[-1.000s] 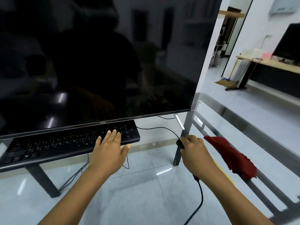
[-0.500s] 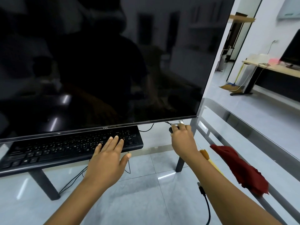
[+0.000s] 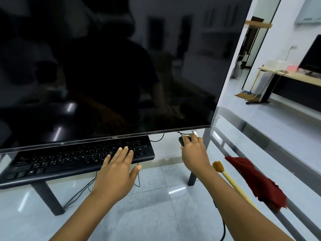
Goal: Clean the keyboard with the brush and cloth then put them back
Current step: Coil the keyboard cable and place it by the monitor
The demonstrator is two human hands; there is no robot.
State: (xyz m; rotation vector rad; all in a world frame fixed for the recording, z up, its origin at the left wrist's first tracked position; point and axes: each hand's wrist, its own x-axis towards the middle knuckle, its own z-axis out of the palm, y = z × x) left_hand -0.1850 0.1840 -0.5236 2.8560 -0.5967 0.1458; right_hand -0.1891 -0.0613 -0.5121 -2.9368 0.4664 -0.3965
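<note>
The black keyboard (image 3: pixel 81 159) lies on the glass tabletop (image 3: pixel 260 136) under the dark monitor (image 3: pixel 104 66). The left hand (image 3: pixel 116 173) rests flat, fingers spread, on the keyboard's right end, its grip open and empty. The right hand (image 3: pixel 194 152) has its grip curled over a black mouse (image 3: pixel 182 140) just right of the keyboard. The brush (image 3: pixel 225 174) and red cloth (image 3: pixel 257 181) lie beside the right forearm, held by neither hand.

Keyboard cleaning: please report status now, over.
Left hand flat on keyboard. Right hand on black mouse. Brush, red cloth untouched on glass table.
</note>
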